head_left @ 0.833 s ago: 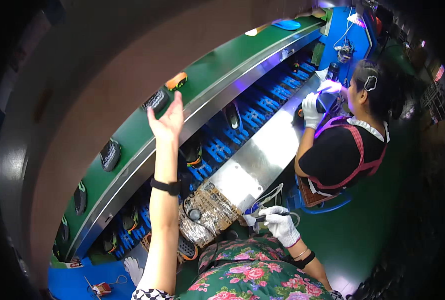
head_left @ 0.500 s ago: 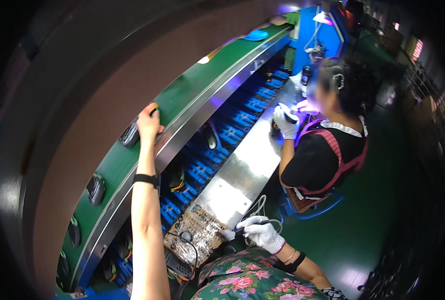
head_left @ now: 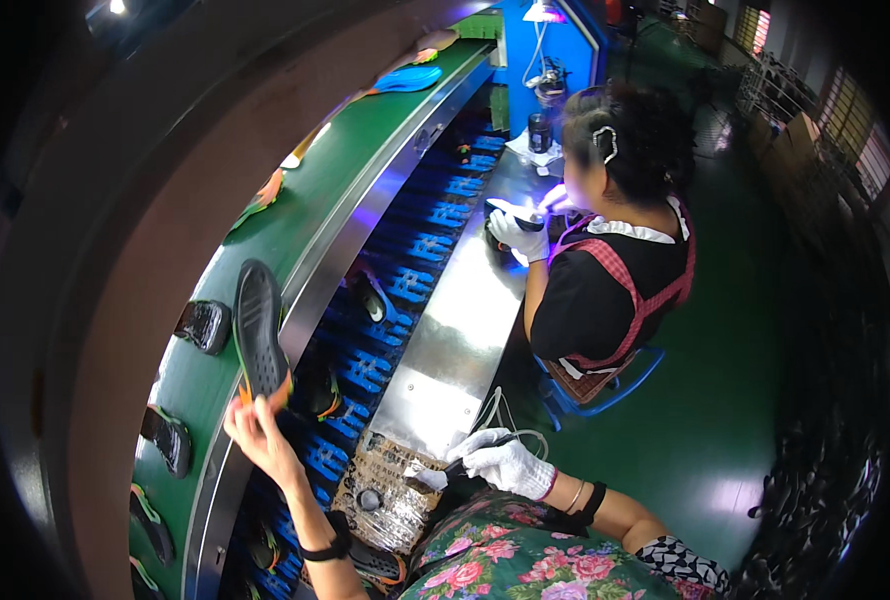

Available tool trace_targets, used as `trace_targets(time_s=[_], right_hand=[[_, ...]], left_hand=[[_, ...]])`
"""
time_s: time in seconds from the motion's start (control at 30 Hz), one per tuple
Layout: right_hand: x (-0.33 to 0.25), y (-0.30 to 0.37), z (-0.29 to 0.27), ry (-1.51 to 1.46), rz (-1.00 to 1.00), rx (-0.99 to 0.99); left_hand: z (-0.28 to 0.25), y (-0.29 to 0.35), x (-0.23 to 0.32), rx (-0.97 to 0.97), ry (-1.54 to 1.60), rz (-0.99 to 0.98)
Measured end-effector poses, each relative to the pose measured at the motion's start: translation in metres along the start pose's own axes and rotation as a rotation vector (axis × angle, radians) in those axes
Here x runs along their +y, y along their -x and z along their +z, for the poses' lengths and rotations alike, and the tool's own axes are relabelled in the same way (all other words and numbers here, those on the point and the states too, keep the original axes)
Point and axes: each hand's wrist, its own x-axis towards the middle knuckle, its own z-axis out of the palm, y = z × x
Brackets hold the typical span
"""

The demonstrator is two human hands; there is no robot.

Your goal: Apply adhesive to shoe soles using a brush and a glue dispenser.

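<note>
My bare left hand [head_left: 263, 442] pinches a dark grey shoe sole [head_left: 259, 325] by its orange-and-green edged end. The sole points away from me, raised beside the metal edge of the green belt. In a white glove, my right hand [head_left: 510, 466] is closed round the dark handle of a brush [head_left: 427, 478] with pale bristles. The bristles are over a stained, film-covered board [head_left: 390, 512] by my lap. On this board sits a small round dark container [head_left: 368, 499]. Another sole [head_left: 377, 563] lies beside my left forearm, partly hidden.
More soles, such as a black one [head_left: 168, 440], lie along the green conveyor belt [head_left: 310, 190]. Below it runs a lower line of blue holders [head_left: 367, 370] with several soles. A metal shelf [head_left: 445, 360] leads to a co-worker [head_left: 615, 285], gloved and holding a sole, on a blue-framed chair [head_left: 610, 390].
My left hand has come back from the belt toward me, bringing a sole up with it. The right hand still holds the brush near the board. The whole view has shifted.
</note>
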Motion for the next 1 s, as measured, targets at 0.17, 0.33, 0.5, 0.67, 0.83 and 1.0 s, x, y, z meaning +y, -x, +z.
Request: trace_targets(time_s=[0.17,0.33,0.5,0.67,0.83,1.0], right_hand=[[0.003,0.001,-0.009,-0.110,-0.028,0.042],[-0.001,0.009,0.003,-0.180,-0.066,0.054],[-0.028,0.012,0.031,-0.223,-0.110,0.045],[-0.041,0.002,0.069,-0.095,-0.175,0.032],[-0.032,-0.004,0.099,0.100,-0.072,-0.011],[-0.029,-0.007,0.129,0.263,0.097,-0.110]], left_hand=[[0.029,0.020,-0.001,-0.045,0.078,-0.130],[0.062,0.014,-0.032,-0.271,0.434,-0.610],[0.047,0.041,-0.030,-0.503,1.008,-1.444],[0.009,0.105,-0.004,-0.771,1.076,-1.110],[-0.039,0.170,-0.011,-0.723,1.228,-1.425],[-0.051,0.178,0.027,-0.499,1.145,-1.326]])
